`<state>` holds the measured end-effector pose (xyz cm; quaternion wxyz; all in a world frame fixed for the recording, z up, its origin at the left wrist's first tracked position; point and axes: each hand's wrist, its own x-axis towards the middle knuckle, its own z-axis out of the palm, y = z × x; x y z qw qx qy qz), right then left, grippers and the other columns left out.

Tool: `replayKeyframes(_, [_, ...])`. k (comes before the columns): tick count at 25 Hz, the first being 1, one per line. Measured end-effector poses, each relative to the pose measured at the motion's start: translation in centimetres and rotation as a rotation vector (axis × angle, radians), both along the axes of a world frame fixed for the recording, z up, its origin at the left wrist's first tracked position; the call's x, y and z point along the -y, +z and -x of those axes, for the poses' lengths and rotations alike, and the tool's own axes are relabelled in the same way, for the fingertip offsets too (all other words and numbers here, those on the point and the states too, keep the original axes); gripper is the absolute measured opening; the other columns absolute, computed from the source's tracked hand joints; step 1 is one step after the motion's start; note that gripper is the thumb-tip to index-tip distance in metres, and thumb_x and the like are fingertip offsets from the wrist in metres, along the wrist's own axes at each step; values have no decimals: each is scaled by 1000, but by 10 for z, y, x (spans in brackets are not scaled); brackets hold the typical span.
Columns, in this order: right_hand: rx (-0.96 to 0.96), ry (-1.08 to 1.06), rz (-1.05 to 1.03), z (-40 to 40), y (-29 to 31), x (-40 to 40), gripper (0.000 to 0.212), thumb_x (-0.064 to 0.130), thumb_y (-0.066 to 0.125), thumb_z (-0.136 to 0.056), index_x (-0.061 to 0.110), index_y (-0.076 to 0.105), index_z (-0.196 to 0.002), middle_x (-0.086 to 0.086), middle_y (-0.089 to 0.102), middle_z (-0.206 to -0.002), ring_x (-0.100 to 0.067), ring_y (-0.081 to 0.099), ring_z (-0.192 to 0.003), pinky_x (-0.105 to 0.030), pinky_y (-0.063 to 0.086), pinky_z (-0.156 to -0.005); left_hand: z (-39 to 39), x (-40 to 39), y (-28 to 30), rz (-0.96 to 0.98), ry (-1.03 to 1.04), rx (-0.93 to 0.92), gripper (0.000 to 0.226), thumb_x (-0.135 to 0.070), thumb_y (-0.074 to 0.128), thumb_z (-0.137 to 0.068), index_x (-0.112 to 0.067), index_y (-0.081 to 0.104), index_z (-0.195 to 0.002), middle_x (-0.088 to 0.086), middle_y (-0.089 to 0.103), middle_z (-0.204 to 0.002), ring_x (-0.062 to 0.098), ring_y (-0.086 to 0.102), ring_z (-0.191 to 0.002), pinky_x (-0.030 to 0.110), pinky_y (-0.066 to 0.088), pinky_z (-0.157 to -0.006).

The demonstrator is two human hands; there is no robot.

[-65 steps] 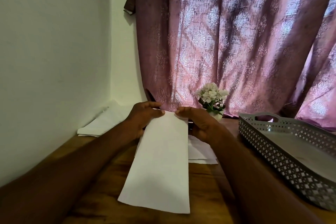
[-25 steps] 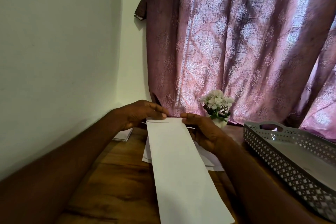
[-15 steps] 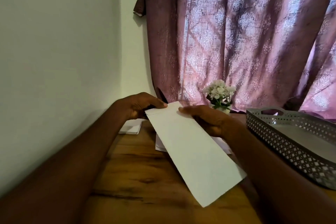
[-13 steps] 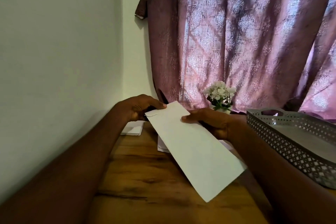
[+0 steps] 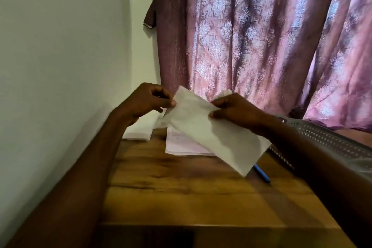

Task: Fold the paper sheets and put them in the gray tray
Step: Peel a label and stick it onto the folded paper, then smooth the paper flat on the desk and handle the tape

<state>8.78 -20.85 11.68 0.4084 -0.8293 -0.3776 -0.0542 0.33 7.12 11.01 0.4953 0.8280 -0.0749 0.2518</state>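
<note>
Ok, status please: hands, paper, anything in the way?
Both hands, left and right, pinch folded sheet, lifted off table. Gray tray at right. Blue pen lies below sheet.

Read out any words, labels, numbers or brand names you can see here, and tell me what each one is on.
None can be read.
Folded paper held in both hands: blank.
Sheets on the table: faint specks, too blurred to read.
Blue pen: no legible marking.
Gray tray: perforations only.

"What's that in your hands?"
"Thin matt paper sheet [image 5: 209, 129], a bit rumpled where I pinch it."
"And under it?"
"Smooth wooden table [image 5: 181, 193] with dark grain and a slight sheen. My tray [image 5: 330, 143] is gray, perforated, matt; metal or plastic, I can't tell. The curtain [image 5: 251, 36] is woven, patterned cloth."
</note>
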Motion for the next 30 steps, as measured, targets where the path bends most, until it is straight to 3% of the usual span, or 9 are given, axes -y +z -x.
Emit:
replayKeyframes(3, [341,-30,113,36,-10,-1,24,16,69,-92,28,81,-110,5,80,-96,-11,74,-85,-34,60,-81,45,10,-25,-84,146,96,10,-12,86,-81,-17,80,-87,-5,79,-85,12,74,-78,22,59,-67])
replayKeyframes(6, [466,-20,194,72,-47,-1,30,23,66,-93,29,76,-121,4,79,-110,-14,72,-94,-35,58,-86,89,16,-53,-170,215,24,13,-11,88,-78,-20,79,-81,-7,77,-79,12,73,-75,23,58,-69])
replayKeyframes(8, [442,2,278,93,-77,1,29,37,69,-90,39,74,-119,11,77,-111,-9,70,-97,-35,57,-86,114,17,-71,-294,248,-96,17,-7,86,-78,-23,80,-77,-8,77,-79,11,71,-78,27,56,-76])
replayKeyframes(11, [274,32,377,115,-108,4,41,71,63,-82,47,72,-113,19,71,-113,-3,63,-105,-35,53,-90,136,18,-87,-458,251,-307,30,5,73,-83,-24,82,-84,-4,78,-98,17,70,-96,40,57,-92])
replayKeyframes(13, [185,64,298,116,-112,2,51,81,51,-80,45,73,-109,22,70,-117,-1,61,-107,-36,52,-92,137,26,-89,-468,285,-284,30,3,69,-89,-25,80,-96,-1,75,-115,18,66,-109,35,52,-100])
replayKeyframes(16, [272,10,139,107,-109,-14,45,62,44,-97,36,70,-123,12,69,-131,-12,62,-119,-38,49,-100,122,53,-89,-438,385,-148,28,-27,64,-101,-25,68,-129,1,64,-141,22,58,-126,27,38,-100])
replayKeyframes(19, [218,28,389,99,-116,-37,49,51,31,-107,32,46,-150,-1,49,-156,-26,46,-142,-45,37,-113,101,78,-105,-655,349,-272,53,-42,43,-108,-21,37,-156,5,40,-163,28,42,-145,35,33,-112])
replayKeyframes(23, [152,34,685,92,-134,-41,63,59,16,-106,33,15,-164,6,13,-172,-15,11,-158,-46,11,-125,92,75,-130,-862,379,-549,64,-50,20,-109,-20,15,-165,2,12,-173,19,14,-159,49,9,-127])
replayKeyframes(30, [134,-70,742,66,-137,28,63,63,10,-104,40,5,-163,14,1,-171,-8,1,-157,-46,2,-124,95,74,-127,-869,348,-582,63,-51,16,-110,-23,10,-166,-1,4,-174,17,7,-160,50,5,-128])
